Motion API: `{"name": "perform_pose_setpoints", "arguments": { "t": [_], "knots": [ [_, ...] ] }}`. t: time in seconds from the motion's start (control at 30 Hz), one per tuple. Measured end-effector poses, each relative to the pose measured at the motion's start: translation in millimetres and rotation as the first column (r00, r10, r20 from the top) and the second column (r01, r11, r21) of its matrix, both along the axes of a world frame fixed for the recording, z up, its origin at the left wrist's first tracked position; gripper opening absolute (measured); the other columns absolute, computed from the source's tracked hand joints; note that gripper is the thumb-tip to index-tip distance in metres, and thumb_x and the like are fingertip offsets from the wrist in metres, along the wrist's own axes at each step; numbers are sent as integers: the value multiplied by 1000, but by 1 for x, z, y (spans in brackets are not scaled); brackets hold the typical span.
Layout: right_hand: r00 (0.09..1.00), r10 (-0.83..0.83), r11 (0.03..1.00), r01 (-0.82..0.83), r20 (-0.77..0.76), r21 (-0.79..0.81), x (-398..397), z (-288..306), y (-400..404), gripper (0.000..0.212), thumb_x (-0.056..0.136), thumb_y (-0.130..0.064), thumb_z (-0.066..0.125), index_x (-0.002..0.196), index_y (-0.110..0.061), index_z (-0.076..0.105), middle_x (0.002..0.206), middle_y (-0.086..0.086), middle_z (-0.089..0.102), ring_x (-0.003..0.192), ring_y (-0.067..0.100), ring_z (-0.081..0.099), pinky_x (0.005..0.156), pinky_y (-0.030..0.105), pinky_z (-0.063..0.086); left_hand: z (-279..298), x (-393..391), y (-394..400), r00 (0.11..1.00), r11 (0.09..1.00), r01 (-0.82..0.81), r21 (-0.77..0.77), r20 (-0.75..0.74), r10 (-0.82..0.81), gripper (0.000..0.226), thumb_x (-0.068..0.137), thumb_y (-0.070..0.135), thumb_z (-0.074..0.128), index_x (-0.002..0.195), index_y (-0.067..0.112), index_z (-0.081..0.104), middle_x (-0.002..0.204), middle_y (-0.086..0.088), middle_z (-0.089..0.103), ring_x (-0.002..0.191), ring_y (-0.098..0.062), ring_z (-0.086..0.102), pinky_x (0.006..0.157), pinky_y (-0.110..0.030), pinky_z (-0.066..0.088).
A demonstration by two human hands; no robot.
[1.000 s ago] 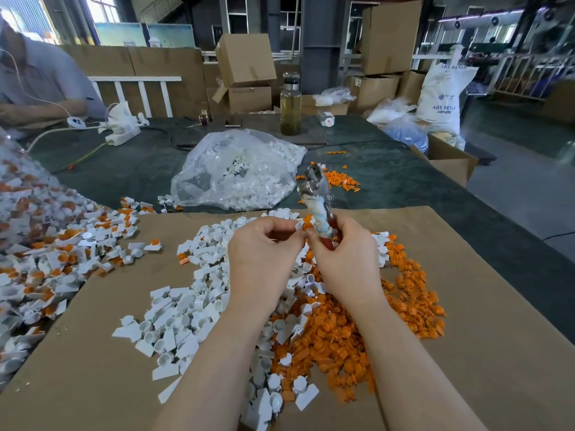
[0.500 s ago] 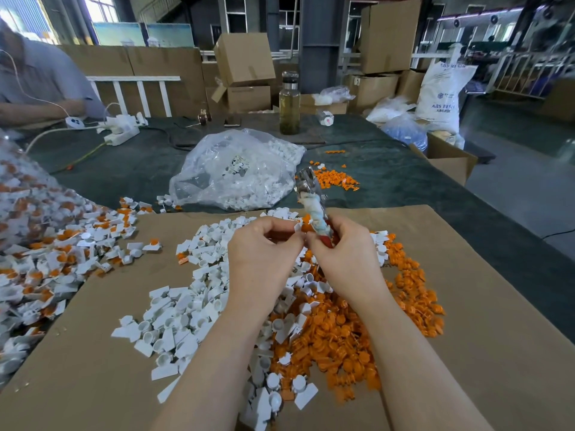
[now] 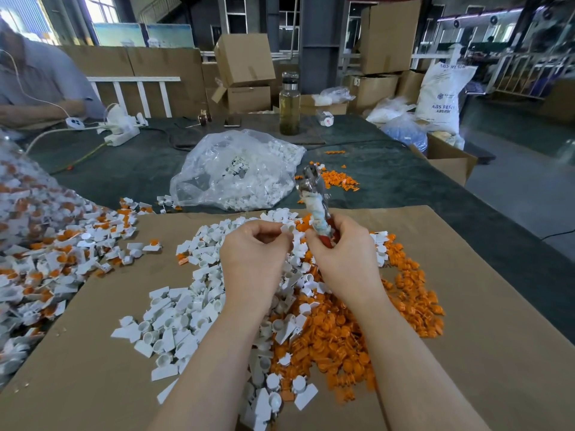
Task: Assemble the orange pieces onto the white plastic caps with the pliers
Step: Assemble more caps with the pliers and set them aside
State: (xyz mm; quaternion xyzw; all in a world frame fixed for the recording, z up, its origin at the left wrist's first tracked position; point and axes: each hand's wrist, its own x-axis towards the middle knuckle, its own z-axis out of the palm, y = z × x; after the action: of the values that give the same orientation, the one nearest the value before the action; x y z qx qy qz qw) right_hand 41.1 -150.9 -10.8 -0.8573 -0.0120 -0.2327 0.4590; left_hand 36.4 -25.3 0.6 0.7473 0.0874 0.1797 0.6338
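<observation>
Head camera view: the left hand's [image 3: 253, 259] fingertips [image 3: 284, 236] pinch a small white plastic cap with a flat tab [image 3: 287, 228], and a narrow gap now shows between them and the right hand [image 3: 342, 259], where half a second ago the two sets of knuckles were pressed together. The right hand's fingers are curled around the red handles of the cloth-wrapped metal pliers [image 3: 314, 203], whose steel head points up and away; whether their tip is closed I cannot tell. The tool has tilted slightly left compared with a second ago. I judge that an orange piece is being seated or has just been seated, though no orange part is visible in the cap. Below the pinched cap lies the heap of loose white plastic caps [image 3: 186, 309], and to its right the pile of small orange plastic pieces [image 3: 339, 337], both on the brown cardboard sheet [image 3: 482, 337]. Beyond the cap sits a clear plastic bag of white parts [image 3: 236, 172]; far to its left spreads a mound of finished white-and-orange caps [image 3: 40, 253].
</observation>
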Motion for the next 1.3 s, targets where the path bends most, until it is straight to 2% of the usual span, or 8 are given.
{"name": "perform_pose_setpoints", "arguments": {
  "t": [0.3, 0.4, 0.53, 0.7, 0.93, 1.03, 1.17, 1.3],
  "knots": [
    [970, -230, 963, 215, -74, -163, 4, 2, -22, 12, 91, -33, 61, 90, -21, 62, 69, -8, 60, 58, 6, 54, 45, 25, 37, 0, 2, 2, 999, 999, 11, -40, -35, -12, 15, 78, 19, 82, 75, 28, 71, 69, 4, 74, 70, -13, 74, 76, -36, 61],
    [874, -463, 864, 410, -144, -291, 3, 4, -54, 13, 90, -32, 62, 93, -20, 58, 66, -10, 51, 52, 3, 45, 41, 17, 26, 0, 2, 4, 999, 996, 30, -81, -37, -33, 15, 78, 15, 82, 76, 26, 72, 67, 4, 74, 71, -15, 74, 78, -38, 61],
    [687, -692, 717, 619, -222, -320, -3, 3, -91, 20, 89, -27, 61, 98, -10, 58, 70, 4, 51, 61, 24, 48, 52, 26, 36, -1, 2, 6, 998, 993, 44, -110, -39, -49, 16, 77, 11, 81, 77, 25, 72, 68, 3, 74, 73, -18, 74, 81, -39, 60],
    [711, -635, 771, 603, -302, -202, -6, -2, -101, 21, 88, -17, 59, 102, -1, 63, 93, 20, 65, 88, 41, 62, 75, 43, 53, -1, 2, 8, 998, 992, 45, -117, -33, -49, 19, 76, 9, 81, 75, 25, 72, 68, 6, 74, 72, -15, 74, 77, -33, 61],
    [735, -645, 764, 626, -207, -158, -7, -2, -98, 10, 88, -13, 60, 91, -4, 59, 69, 6, 52, 64, 25, 46, 60, 31, 34, -1, 3, 9, 999, 994, 32, -107, -38, -37, 18, 76, 11, 81, 75, 26, 72, 68, 5, 73, 74, -18, 74, 79, -37, 60],
    [771, -598, 801, 568, -219, -189, -3, 0, -97, 9, 87, -17, 62, 89, -8, 61, 70, 5, 57, 56, 19, 46, 51, 25, 32, -1, 3, 9, 999, 994, 31, -100, -40, -35, 17, 76, 11, 81, 75, 26, 72, 68, 5, 73, 74, -18, 74, 80, -39, 61],
    [937, -143, 985, 103, -318, -137, -1, 2, -81, 5, 86, -22, 68, 85, -24, 63, 67, -4, 65, 53, 7, 61, 45, 22, 44, 0, 2, 8, 998, 996, 39, -85, -38, -42, 16, 78, 12, 80, 76, 25, 72, 65, 8, 73, 71, -13, 74, 81, -38, 60],
    [941, 4, 877, -166, -339, -452, 3, -3, -54, 18, 87, -30, 65, 72, -30, 55, 68, -10, 60, 57, 3, 55, 47, 16, 36, 1, 1, 9, 998, 994, 40, -98, -43, -44, 15, 78, 11, 80, 79, 24, 73, 66, 9, 73, 71, -13, 74, 82, -38, 60]
  ]
}}
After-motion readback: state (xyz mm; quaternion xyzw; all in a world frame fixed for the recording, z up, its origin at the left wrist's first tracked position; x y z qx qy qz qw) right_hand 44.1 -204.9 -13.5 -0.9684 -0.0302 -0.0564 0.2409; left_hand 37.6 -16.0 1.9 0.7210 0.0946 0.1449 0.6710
